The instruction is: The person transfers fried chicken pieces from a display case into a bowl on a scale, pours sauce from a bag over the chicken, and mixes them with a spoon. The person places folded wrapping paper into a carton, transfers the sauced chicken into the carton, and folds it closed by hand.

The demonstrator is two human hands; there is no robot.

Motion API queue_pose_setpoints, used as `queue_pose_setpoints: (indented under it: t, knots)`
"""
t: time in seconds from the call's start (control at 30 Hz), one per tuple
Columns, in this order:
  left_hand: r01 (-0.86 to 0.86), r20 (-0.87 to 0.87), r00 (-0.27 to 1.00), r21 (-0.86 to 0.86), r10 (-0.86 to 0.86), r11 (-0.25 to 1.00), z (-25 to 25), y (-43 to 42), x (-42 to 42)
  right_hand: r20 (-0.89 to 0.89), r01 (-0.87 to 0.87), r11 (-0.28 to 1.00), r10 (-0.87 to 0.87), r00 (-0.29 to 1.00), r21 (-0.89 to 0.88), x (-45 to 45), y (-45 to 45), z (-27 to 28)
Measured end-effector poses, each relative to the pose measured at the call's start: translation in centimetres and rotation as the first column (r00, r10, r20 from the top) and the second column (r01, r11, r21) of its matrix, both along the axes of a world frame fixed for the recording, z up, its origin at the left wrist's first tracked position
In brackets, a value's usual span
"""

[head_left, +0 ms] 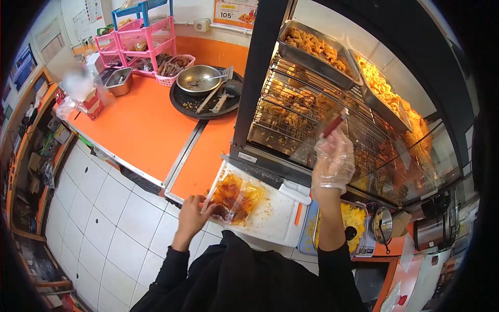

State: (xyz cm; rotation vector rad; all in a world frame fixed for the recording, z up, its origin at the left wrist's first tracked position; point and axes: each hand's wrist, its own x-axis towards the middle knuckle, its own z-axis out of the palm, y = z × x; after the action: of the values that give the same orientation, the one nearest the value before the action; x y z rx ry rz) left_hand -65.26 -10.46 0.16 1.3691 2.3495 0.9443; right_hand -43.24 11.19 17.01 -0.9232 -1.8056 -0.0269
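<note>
My right hand [334,160], in a clear plastic glove, is raised in front of the heated display case, its fingers closed on the dark red handle [333,126] of a tool. The rest of that tool is hard to make out. My bare left hand [196,214] is at the left edge of the white cutting board [270,221], its fingers at the side of a clear plastic bag [236,199] with orange-brown food inside. Whether those fingers grip the bag is unclear. Crumbs lie on the board beside the bag.
Fried food fills metal trays [319,65] and racks in the case. A tray of yellow food [353,221] stands right of the board. On the orange counter [135,125] are a black round tray with a metal bowl [199,79], pink baskets [161,39] and a red-white box [92,103].
</note>
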Motion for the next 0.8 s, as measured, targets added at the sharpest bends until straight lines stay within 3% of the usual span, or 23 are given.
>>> queue_pose_setpoints:
  t: [0.17, 0.4, 0.53, 0.6, 0.67, 0.7, 0.77, 0.8]
  knots:
    - [-0.054, -0.105, 0.993, 0.058, 0.060, 0.997, -1.6, 1.3, 1.4, 0.081, -0.092, 0.991, 0.100, 0.992, -0.098, -3.1, -1.0, 0.3]
    - [0.007, -0.090, 0.996, 0.121, 0.004, 0.993, -2.6, 2.2, 0.5, -0.026, -0.333, 0.941, 0.332, 0.943, -0.054, -7.0, -1.4, -0.3]
    - [-0.019, 0.209, 0.976, 0.350, -0.059, 0.936, 1.1, 2.4, 2.8, -0.099, -0.516, 0.838, 0.507, 0.856, -0.178, -7.8, -1.0, -0.7]
    - [-0.009, 0.334, 0.933, 0.397, -0.136, 0.918, 2.6, 2.5, 3.7, -0.256, -0.692, 0.689, 0.644, 0.721, -0.217, -8.0, -1.0, -0.8]
    - [0.045, 0.289, 0.941, 0.410, -0.177, 0.911, 3.2, 2.7, 4.0, -0.053, -0.595, 0.780, 0.597, 0.800, -0.196, -7.0, -0.9, -0.2]
    - [0.072, 0.265, 0.944, 0.416, -0.196, 0.907, 3.6, 2.8, 4.2, -0.132, -0.643, 0.721, 0.633, 0.763, -0.259, -6.3, -0.8, -0.9]
    - [0.010, 0.398, 0.895, 0.437, -0.204, 0.899, 5.0, 2.9, 4.6, -0.296, -0.739, 0.577, 0.680, 0.671, -0.349, -4.5, -0.5, -2.8]
    - [-0.023, 0.457, 0.865, 0.451, -0.209, 0.892, 6.0, 2.9, 4.9, -0.388, -0.718, 0.580, 0.604, 0.696, -0.385, -3.0, -0.8, -3.0]
